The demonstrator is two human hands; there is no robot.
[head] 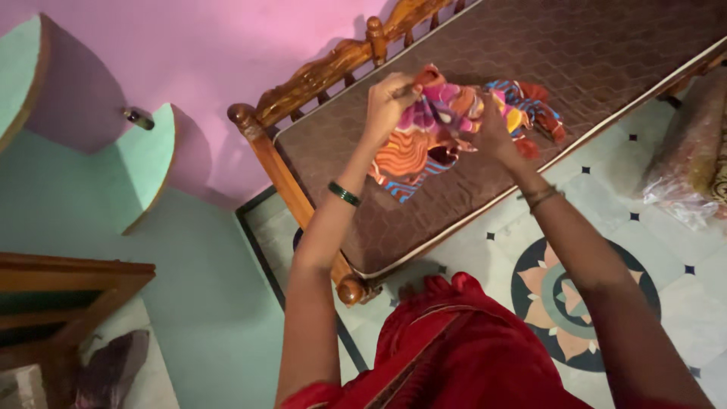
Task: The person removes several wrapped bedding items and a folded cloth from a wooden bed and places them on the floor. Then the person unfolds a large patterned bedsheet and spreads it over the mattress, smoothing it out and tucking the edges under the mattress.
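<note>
We see soft printed cloth [447,129], thin and crumpled, on a quilted matt brown mattress [575,60]. The bed frame [318,76] is carved wood with a glossy varnish. Smooth stone-like floor tiles [606,204] shine faintly; clear plastic wrapping [681,182] glints.

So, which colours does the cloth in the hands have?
Head view: cloth is multicoloured: orange, pink, purple, blue, yellow.

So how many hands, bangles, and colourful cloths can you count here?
Hands: 2, the left hand and the right hand, both gripping the cloth
Bangles: 2, a green bangle on the left wrist and a thin brown bangle on the right wrist
Colourful patterned cloth: 1, held over the brown mattress
Total: 5
</note>
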